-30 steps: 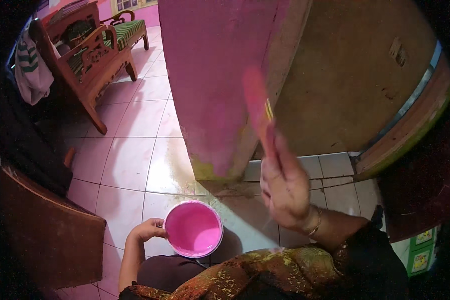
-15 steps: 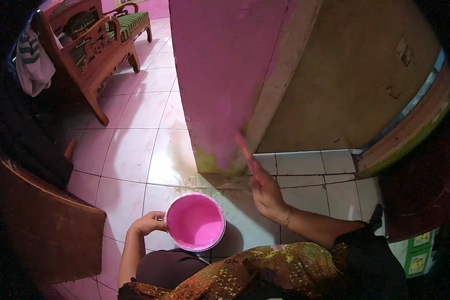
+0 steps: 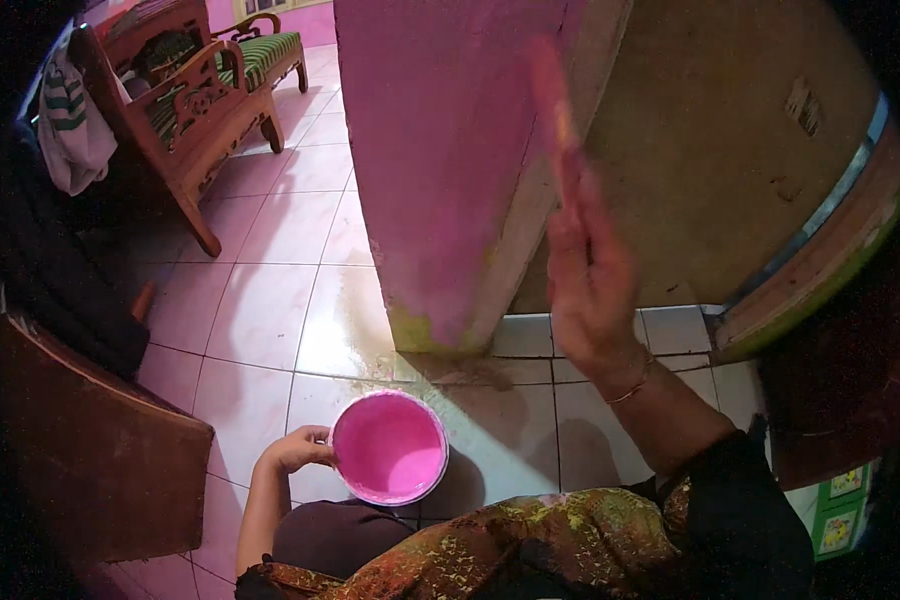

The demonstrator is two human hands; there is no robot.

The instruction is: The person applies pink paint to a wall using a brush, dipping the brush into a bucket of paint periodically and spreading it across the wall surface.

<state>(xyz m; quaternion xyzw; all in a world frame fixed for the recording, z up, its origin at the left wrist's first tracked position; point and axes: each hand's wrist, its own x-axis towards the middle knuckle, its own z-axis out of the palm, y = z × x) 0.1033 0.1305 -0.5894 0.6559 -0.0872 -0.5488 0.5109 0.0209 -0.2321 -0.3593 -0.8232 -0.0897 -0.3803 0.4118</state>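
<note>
My left hand (image 3: 301, 449) grips the side of a round bucket (image 3: 368, 420) by its rim, thumb toward the front. Pink paint coats the inside of the bucket, which tilts toward me by my knee. Raised in front of the wall's right edge, my right hand (image 3: 598, 290) is closed around a paintbrush (image 3: 555, 95). Its reddish tip points up against the pink wall (image 3: 440, 150) and is smeared by motion. Low on that wall, a yellow-green patch (image 3: 412, 326) shows beside the pink near the floor.
A brown door-like panel (image 3: 710, 170) stands right of the wall, with a blue-edged frame (image 3: 835, 205) beyond. White floor tiles (image 3: 260, 310) spread around the wall's foot. At the far left is a carved wooden bench (image 3: 195, 130); nearer, a brown wooden panel (image 3: 100, 450).
My right hand has swept the paintbrush upward and slightly right along the wall, from near its base to much higher. My left hand and the bucket have barely moved.
</note>
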